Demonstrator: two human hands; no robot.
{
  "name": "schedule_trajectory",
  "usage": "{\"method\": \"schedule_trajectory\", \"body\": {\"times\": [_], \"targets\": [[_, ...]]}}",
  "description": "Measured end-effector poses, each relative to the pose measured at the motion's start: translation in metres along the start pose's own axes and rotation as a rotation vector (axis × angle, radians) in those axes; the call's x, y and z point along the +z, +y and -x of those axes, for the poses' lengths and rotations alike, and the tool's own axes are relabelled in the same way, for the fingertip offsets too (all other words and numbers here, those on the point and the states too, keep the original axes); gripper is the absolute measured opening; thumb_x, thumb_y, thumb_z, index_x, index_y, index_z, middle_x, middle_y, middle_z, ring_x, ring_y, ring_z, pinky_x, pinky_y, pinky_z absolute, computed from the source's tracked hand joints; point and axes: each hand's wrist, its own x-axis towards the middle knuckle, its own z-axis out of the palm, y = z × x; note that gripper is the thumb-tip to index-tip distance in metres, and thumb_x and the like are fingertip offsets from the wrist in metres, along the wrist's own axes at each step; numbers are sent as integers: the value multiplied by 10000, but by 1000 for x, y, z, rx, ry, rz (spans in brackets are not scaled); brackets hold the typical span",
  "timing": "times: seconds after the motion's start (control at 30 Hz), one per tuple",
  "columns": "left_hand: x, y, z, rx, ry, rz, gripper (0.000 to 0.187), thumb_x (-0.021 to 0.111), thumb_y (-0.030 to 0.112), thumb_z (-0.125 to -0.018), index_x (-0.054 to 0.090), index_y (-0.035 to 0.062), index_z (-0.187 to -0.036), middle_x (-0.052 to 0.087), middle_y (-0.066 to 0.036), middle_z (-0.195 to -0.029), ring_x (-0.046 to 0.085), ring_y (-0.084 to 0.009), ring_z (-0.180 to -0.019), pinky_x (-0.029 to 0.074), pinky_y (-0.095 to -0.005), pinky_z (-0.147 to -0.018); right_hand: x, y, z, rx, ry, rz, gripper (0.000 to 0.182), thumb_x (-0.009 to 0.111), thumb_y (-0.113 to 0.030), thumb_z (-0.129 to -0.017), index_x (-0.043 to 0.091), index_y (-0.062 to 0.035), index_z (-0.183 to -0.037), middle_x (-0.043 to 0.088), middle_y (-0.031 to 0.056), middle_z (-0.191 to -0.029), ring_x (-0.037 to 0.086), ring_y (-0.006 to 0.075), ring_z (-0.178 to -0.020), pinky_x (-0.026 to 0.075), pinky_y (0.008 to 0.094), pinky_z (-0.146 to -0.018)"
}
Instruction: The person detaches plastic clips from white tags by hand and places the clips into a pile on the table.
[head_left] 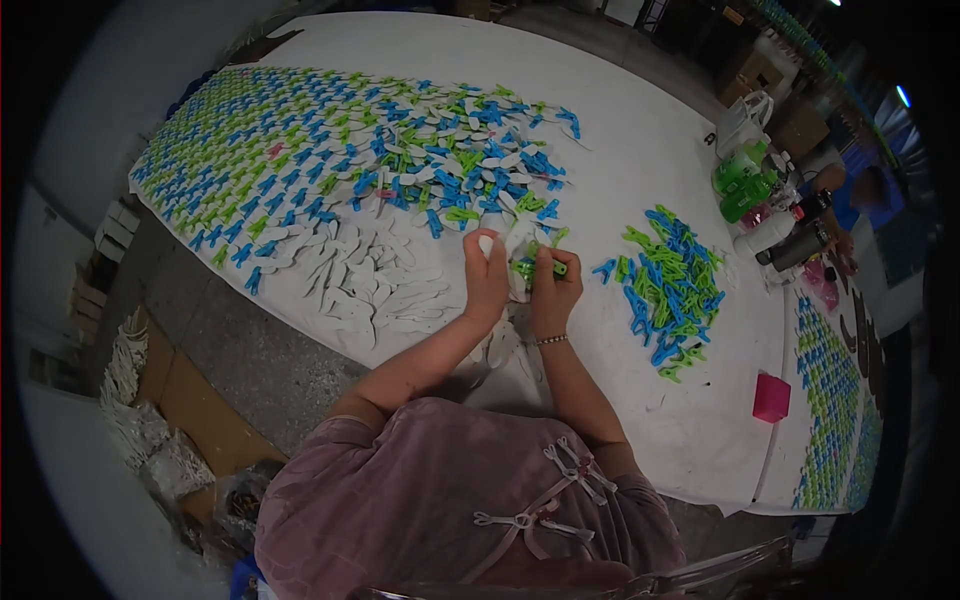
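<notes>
Close together over the table edge in front of my body are both hands. My left hand (484, 280) is closed, with a white flat oval-ended piece (486, 245) pinched between thumb and fingers. Closed fingers of my right hand (553, 298) grip a green clothespin (559, 268); part of it is hidden by the fingers. Left of my hands spreads a pile of loose white pieces (370, 280). Beyond them lies a heap of blue and green clothespins (460, 165) mixed with white pieces. On my right is another pile of blue and green clothespins (670, 285).
Rows of clothespins with white pieces (250, 140) cover the left of the white table (650, 120). At the right stand green bottles (742, 175), a white bottle (765, 235) and a pink box (771, 398). A person in blue (860, 195) is beyond the bottles.
</notes>
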Motion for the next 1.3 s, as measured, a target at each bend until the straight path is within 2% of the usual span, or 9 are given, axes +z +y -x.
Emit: {"method": "schedule_trajectory", "body": {"times": [0.07,0.2,0.33,0.53,0.7,0.77,0.83,1.03,1.3], "targets": [[-15,3,-29,-99,347,289,158,459,144,-933,418,90,-1076,449,-13,-843,438,-86,-699,401,-270,-630,-20,14,-17,167,116,-95,184,620,-221,-873,553,-55,-830,552,32,-827,520,95,-719,434,237,-632],[-54,25,-47,-118,146,245,171,505,157,-922,464,90,-1074,505,-27,-856,490,-113,-726,428,-273,-654,-43,22,-41,475,310,-517,212,603,-262,-887,511,-74,-857,540,23,-817,510,94,-708,438,243,-622],[-26,43,-10,-253,-564,-188,193,607,195,-873,592,70,-1019,588,-37,-1005,524,-81,-878,428,-240,-735,-28,1,-34,521,213,-649,244,584,-295,-897,492,-69,-881,539,12,-796,508,92,-705,446,249,-608],[-5,26,18,-151,-528,-315,203,604,213,-866,595,40,-971,599,-33,-723,539,-79,-664,432,-248,-599,-14,-4,-16,347,82,-506,282,547,-351,-909,505,-73,-888,560,36,-773,545,132,-691,464,285,-560],[-20,37,26,99,-693,-317,171,578,178,-886,580,29,-970,607,-17,-784,524,-52,-696,427,-223,-613,-48,20,-47,759,41,-947,242,575,-336,-893,516,-103,-861,563,38,-781,502,128,-628,392,262,-479],[-28,24,8,-342,-442,-72,152,580,163,-882,555,47,-976,620,-27,-827,541,-75,-700,439,-232,-622,-54,18,-46,885,0,-1025,234,571,-339,-892,527,-110,-871,564,45,-801,493,130,-631,360,260,-444],[-33,45,-10,-412,-407,72,141,580,148,-879,536,68,-987,609,-32,-844,549,-92,-728,445,-235,-646,-55,8,-38,943,-360,-1250,219,572,-321,-889,539,-105,-874,563,65,-816,494,135,-651,374,259,-450],[-45,45,-27,-571,-583,159,151,574,165,-891,540,54,-989,567,-21,-809,546,-92,-744,439,-228,-673,-51,-4,-31,866,-903,-903,204,598,-255,-872,585,-56,-833,604,86,-846,560,151,-676,455,280,-523],[-55,49,-20,-480,-758,-56,171,556,206,-911,582,37,-919,562,1,-718,496,-68,-628,419,-219,-606,-42,-23,-22,765,-1009,-486,138,642,-158,-837,643,-25,-874,659,58,-823,591,114,-769,463,255,-723]]}}
